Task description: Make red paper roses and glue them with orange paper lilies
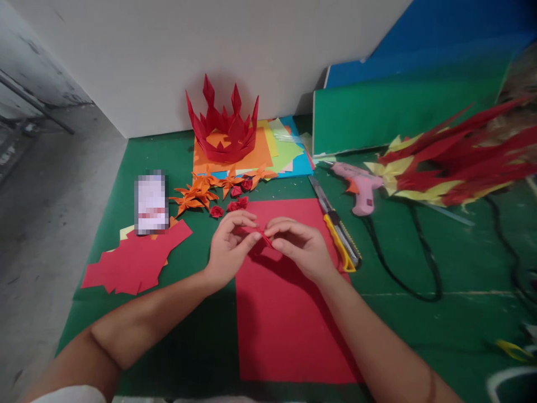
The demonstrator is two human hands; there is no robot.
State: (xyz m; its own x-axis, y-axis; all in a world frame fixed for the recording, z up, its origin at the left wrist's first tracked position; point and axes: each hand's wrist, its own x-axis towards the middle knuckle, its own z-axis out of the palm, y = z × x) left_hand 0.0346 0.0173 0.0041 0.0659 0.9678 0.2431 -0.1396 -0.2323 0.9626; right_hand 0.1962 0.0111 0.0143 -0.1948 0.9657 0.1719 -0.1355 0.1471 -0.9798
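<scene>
A small folded piece of red paper is pinched between my two hands, above a large red paper sheet lying on the green table. My left hand grips its left end with thumb and fingertips. On the other end, my right hand is closed in the same kind of pinch. Fingers cover much of the piece, so its full shape is hidden. Just beyond my left hand lie several small red paper roses and orange paper flowers.
A red paper crown stands on stacked coloured paper at the back. Right of the sheet lie a yellow box cutter and a pink glue gun with a black cord. A phone and red paper scraps lie left.
</scene>
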